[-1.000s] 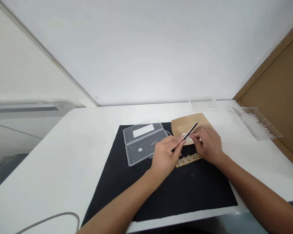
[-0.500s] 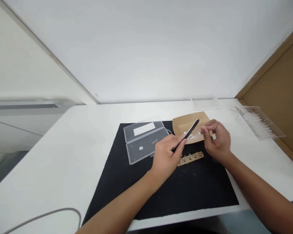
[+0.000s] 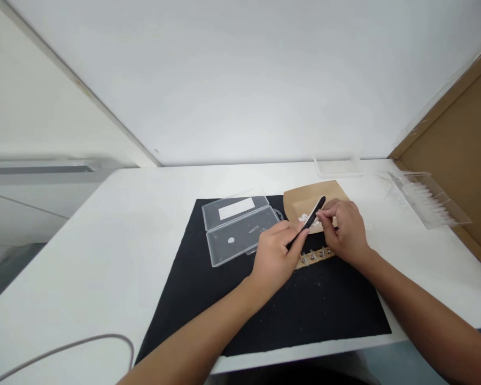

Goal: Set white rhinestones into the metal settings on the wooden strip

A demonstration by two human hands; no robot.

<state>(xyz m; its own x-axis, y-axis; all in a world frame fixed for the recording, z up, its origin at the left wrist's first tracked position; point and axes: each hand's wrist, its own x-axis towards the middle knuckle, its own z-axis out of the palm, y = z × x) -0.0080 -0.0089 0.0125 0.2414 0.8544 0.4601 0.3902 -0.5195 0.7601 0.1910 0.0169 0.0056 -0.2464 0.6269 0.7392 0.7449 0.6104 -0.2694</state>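
Observation:
My left hand (image 3: pixel 274 255) is closed round a thin black stick-like tool (image 3: pixel 311 216) whose far end points up and right over a brown paper sheet (image 3: pixel 304 197). My right hand (image 3: pixel 344 230) is curled, fingertips pinched close to the tool's upper part above a heap of small white bits (image 3: pixel 307 218) on the paper. Whether the pinch holds one of them is hidden. Just below both hands a tan strip with a row of metal studs (image 3: pixel 317 255) lies on the black mat (image 3: pixel 264 310).
An open clear plastic case (image 3: pixel 240 230) lies on the mat's left part. A clear rack (image 3: pixel 427 200) and a clear lid (image 3: pixel 339 167) sit at the back right of the white table (image 3: pixel 104 256). A brown board (image 3: pixel 460 149) leans at the right. A grey cable (image 3: pixel 64 350) curves at the front left.
My right hand lifted off the tan strip half a second ago, then came back down toward the black tool and the white bits. My left hand kept its hold with little movement.

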